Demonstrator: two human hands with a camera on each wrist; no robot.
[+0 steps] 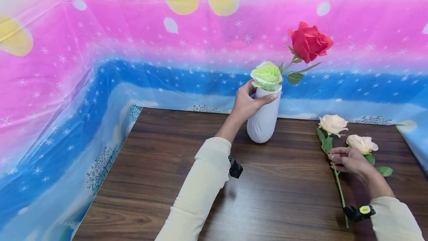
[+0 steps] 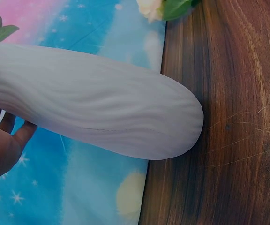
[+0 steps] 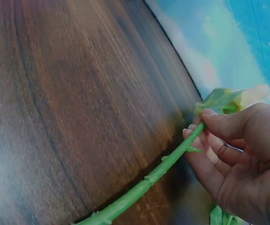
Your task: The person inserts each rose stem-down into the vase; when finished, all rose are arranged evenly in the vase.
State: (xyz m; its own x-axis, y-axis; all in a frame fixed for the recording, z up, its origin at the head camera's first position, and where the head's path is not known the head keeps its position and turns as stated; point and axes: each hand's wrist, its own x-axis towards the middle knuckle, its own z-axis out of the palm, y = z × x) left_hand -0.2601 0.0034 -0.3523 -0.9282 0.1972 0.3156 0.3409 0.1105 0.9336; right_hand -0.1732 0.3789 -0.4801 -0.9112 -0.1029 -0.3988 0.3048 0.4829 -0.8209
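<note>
A white ribbed vase (image 1: 262,120) stands on the table, holding a green rose (image 1: 266,75) at its mouth and a taller red rose (image 1: 310,42) that leans right. My left hand (image 1: 245,101) grips the vase near its rim, thumb across the front; the left wrist view shows the vase body (image 2: 102,103) large, with the hand (image 2: 6,143) at its upper end. On the right, my right hand (image 1: 352,163) pinches the green stem (image 3: 149,178) of a cream rose (image 1: 333,124) between thumb and fingers, below its leaves. In the right wrist view the hand (image 3: 238,154) partly covers the bloom.
A second cream rose (image 1: 362,144) with green leaves lies just beyond the right hand. The dark wooden table (image 1: 160,166) ends at the back against a pink and blue patterned cloth (image 1: 150,40), which also hangs along the left side.
</note>
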